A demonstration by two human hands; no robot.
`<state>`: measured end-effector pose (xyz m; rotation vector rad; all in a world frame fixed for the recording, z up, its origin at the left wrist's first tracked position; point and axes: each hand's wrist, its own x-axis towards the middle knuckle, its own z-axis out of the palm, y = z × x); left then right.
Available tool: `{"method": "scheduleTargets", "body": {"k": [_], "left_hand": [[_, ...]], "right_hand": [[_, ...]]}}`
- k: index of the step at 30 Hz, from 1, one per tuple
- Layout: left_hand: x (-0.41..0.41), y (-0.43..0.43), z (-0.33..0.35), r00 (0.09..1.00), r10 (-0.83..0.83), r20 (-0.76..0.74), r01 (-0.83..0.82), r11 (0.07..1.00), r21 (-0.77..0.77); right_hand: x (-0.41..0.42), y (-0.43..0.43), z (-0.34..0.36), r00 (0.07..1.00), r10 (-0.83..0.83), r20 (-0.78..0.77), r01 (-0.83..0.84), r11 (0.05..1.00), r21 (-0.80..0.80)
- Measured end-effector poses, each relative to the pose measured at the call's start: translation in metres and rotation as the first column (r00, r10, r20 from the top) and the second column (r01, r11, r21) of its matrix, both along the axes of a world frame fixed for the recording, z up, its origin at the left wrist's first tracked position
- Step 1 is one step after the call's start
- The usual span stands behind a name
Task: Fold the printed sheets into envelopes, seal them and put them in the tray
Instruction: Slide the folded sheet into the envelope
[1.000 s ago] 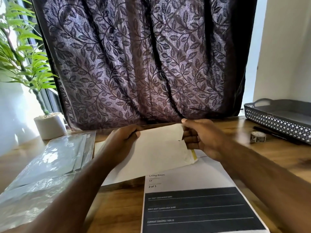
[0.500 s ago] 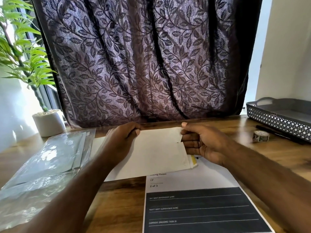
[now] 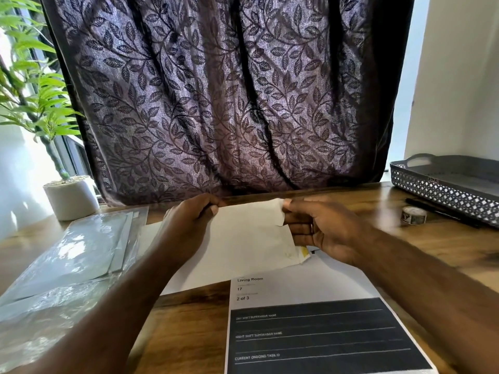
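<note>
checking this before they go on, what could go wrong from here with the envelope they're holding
The white envelope is pinched only at its top corners by the left hand and right hand, so it may crease or slip. Its upper right corner already looks notched or torn and could rip further. The tray sits far right, past the tape roll and pen, which a reach might knock.

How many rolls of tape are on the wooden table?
1. The small patterned roll of tape stands on the wooden table to the right, beside the black pen and the grey lattice plastic tray. Others may be hidden.
</note>
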<state>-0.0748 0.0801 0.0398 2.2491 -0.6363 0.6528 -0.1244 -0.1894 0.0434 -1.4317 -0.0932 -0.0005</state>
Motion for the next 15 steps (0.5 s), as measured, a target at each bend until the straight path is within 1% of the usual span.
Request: {"method": "scheduleTargets", "body": {"k": [5, 7, 10, 11, 12, 14, 15], "left_hand": [[-0.002, -0.001, 0.002, 0.999, -0.035, 0.008, 0.035, 0.999, -0.028], [-0.003, -0.002, 0.002, 0.999, -0.034, 0.015, 0.034, 0.999, 0.000], [-0.006, -0.004, 0.004, 0.998, -0.066, 0.019, 0.065, 0.997, 0.030], [-0.008, -0.005, 0.005, 0.998, -0.064, 0.027, 0.062, 0.996, 0.069], [-0.012, -0.006, 0.006, 0.998, -0.039, 0.053, 0.031, 0.988, 0.149], [-0.017, -0.007, 0.006, 0.991, -0.001, 0.136, -0.044, 0.943, 0.330], [-0.019, -0.007, 0.005, 0.988, -0.007, 0.151, -0.053, 0.919, 0.391]], "right_hand": [[-0.003, 0.000, 0.001, 1.000, -0.012, -0.020, 0.012, 1.000, -0.016], [-0.005, -0.001, 0.003, 0.997, 0.049, -0.056, -0.052, 0.998, -0.038], [-0.010, 0.000, 0.003, 0.968, 0.223, -0.117, -0.230, 0.972, -0.047], [-0.011, 0.000, 0.003, 0.951, 0.281, -0.126, -0.288, 0.957, -0.034], [-0.011, 0.001, 0.003, 0.935, 0.329, -0.130, -0.333, 0.943, -0.009], [-0.011, 0.000, 0.001, 0.906, 0.402, -0.134, -0.395, 0.915, 0.077], [-0.011, 0.000, 0.001, 0.887, 0.444, -0.127, -0.429, 0.894, 0.126]]}}
